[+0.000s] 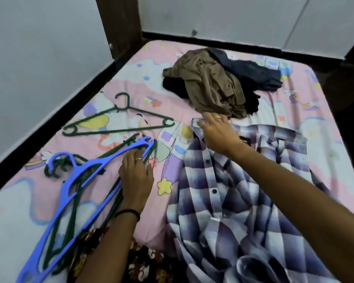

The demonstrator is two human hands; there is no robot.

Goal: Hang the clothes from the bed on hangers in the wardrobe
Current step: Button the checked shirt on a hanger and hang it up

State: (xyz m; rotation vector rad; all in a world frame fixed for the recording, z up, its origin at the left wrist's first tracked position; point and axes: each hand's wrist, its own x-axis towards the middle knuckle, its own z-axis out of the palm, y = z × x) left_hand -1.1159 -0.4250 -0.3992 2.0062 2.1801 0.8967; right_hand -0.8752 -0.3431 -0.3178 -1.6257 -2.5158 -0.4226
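Soft even indoor light, slight motion blur, wide-angle edge bending

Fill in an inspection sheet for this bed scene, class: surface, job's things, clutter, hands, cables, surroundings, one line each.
Surface: bed with a pink cartoon sheet, lightly creased.
Job's things: checked shirt spread open, buttons showing; brown garment heaped over dark clothes; blue hanger on a bunch of green hangers; one green hanger lying apart.
Clutter: nothing seen.
Hands: left hand rests on the hanger bunch, fingers at the blue hanger's end; right hand is at the shirt's collar; whether it grips is unclear.
Cables: nothing seen.
Surroundings: pale panels with small knobs behind and left of the bed; dark wooden post at the corner.
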